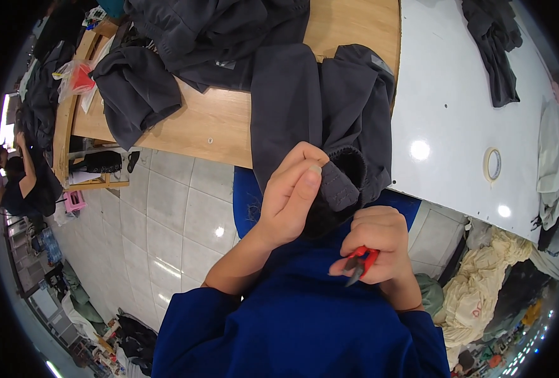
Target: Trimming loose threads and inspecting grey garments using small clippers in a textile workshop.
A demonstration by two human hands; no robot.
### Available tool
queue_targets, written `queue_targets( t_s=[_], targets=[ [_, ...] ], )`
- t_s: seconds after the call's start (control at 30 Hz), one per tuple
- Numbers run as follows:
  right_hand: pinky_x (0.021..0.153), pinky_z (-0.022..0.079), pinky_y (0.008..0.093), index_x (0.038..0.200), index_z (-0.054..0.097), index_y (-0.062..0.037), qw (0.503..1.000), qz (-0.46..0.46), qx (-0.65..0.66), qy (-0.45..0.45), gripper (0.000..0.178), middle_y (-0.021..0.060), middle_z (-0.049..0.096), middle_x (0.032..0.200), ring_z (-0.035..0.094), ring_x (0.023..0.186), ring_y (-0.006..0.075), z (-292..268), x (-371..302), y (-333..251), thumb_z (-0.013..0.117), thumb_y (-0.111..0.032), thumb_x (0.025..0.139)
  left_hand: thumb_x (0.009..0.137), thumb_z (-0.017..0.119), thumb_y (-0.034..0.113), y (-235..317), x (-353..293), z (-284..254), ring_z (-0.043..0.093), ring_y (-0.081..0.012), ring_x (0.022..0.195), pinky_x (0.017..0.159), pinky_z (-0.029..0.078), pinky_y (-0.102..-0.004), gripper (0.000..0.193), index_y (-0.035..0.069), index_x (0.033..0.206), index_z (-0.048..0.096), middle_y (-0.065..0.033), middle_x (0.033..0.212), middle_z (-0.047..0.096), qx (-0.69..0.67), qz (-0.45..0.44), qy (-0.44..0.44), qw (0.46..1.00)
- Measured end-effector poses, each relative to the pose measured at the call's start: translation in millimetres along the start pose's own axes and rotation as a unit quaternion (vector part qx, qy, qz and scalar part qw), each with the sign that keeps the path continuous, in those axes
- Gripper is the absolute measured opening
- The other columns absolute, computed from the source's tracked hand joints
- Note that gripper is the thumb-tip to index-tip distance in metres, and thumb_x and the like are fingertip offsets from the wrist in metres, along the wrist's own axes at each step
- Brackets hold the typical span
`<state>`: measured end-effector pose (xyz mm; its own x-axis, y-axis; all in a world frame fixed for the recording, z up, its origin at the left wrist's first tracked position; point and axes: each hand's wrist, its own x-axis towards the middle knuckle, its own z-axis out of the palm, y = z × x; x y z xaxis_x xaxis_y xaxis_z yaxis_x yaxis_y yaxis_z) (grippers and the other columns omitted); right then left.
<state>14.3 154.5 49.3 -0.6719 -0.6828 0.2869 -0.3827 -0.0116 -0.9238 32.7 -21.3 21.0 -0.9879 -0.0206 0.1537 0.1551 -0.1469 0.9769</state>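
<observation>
My left hand (294,192) is closed on the edge of a dark grey garment (286,94), pinching it between thumb and fingers. Two long parts of the garment stretch away over the table edge. At its near end a stitched flap (340,187) lies beside my fingertips, by an opening with a black inside. Lower and to the right, my right hand (377,242) is closed around small red-handled thread snips (363,257). Their blades point down toward my lap, apart from the cloth. My right fingers partly hide the handles.
More dark garments are heaped on the wooden table (201,123). A white table (437,138) adjoins at right, bearing a roll of tape (492,165) and another dark garment (492,50). Cream cloth (484,290) is piled lower right. Another person (24,179) sits far left.
</observation>
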Motion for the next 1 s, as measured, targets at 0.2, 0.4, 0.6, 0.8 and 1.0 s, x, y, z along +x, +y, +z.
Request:
queue_targets(
  t_s=[0.2, 0.4, 0.6, 0.8, 1.0],
  targets=[
    [0.054, 0.042, 0.0191, 0.103, 0.058, 0.0033, 0.917, 0.163, 0.187, 0.312, 0.056, 0.0014, 0.062, 0.075, 0.053, 0.063, 0.0057, 14.3, -8.7, -8.1, 0.081, -0.031, 0.065, 0.095, 0.042, 0.016, 2.0, 3.4, -2.4, 0.044, -0.0129, 0.075, 0.069, 0.035, -0.0225, 0.028, -0.006, 0.081, 0.051, -0.0088, 0.088, 0.049, -0.010, 0.003, -0.019, 1.000],
    [0.056, 0.039, 0.0248, 0.098, 0.066, -0.0053, 0.969, 0.024, -0.176, 0.173, 0.041, 0.0019, 0.062, 0.075, 0.053, 0.061, 0.0156, -9.3, 0.9, -2.3, 0.078, -0.020, 0.061, 0.094, 0.043, 0.011, 4.7, 3.1, -3.2, 0.044, -0.0125, 0.071, 0.066, 0.035, -0.0223, 0.025, -0.006, 0.077, 0.050, -0.0076, 0.082, 0.049, -0.014, -0.017, -0.019, 1.000],
    [0.052, 0.035, 0.0265, 0.095, 0.070, -0.0115, 0.952, 0.010, -0.256, 0.170, 0.039, -0.0014, 0.059, 0.070, 0.048, 0.059, 0.0141, -14.6, -1.1, -9.3, 0.077, -0.022, 0.059, 0.092, 0.045, 0.008, 6.6, 3.5, -4.0, 0.044, -0.0129, 0.068, 0.062, 0.036, -0.0227, 0.022, -0.007, 0.077, 0.052, -0.0079, 0.078, 0.049, 0.028, 0.001, -0.028, 0.999],
    [0.051, 0.029, 0.0272, 0.092, 0.072, -0.0151, 0.949, 0.001, -0.287, 0.130, 0.036, -0.0045, 0.055, 0.066, 0.041, 0.055, 0.0126, -21.5, -1.3, -11.6, 0.076, -0.027, 0.058, 0.091, 0.048, 0.006, 12.2, 6.0, -4.0, 0.045, -0.0134, 0.065, 0.059, 0.036, -0.0235, 0.021, -0.007, 0.076, 0.055, -0.0075, 0.072, 0.048, 0.047, 0.006, -0.056, 0.997],
    [0.051, 0.028, 0.0273, 0.091, 0.072, -0.0167, 0.952, -0.016, -0.285, 0.110, 0.036, -0.0059, 0.054, 0.066, 0.041, 0.055, 0.0120, -22.9, -0.4, -9.0, 0.076, -0.029, 0.058, 0.090, 0.048, 0.006, 13.6, 7.2, -4.2, 0.045, -0.0134, 0.063, 0.057, 0.036, -0.0241, 0.021, -0.007, 0.077, 0.057, -0.0081, 0.071, 0.048, 0.049, -0.003, -0.076, 0.996]
  ],
)
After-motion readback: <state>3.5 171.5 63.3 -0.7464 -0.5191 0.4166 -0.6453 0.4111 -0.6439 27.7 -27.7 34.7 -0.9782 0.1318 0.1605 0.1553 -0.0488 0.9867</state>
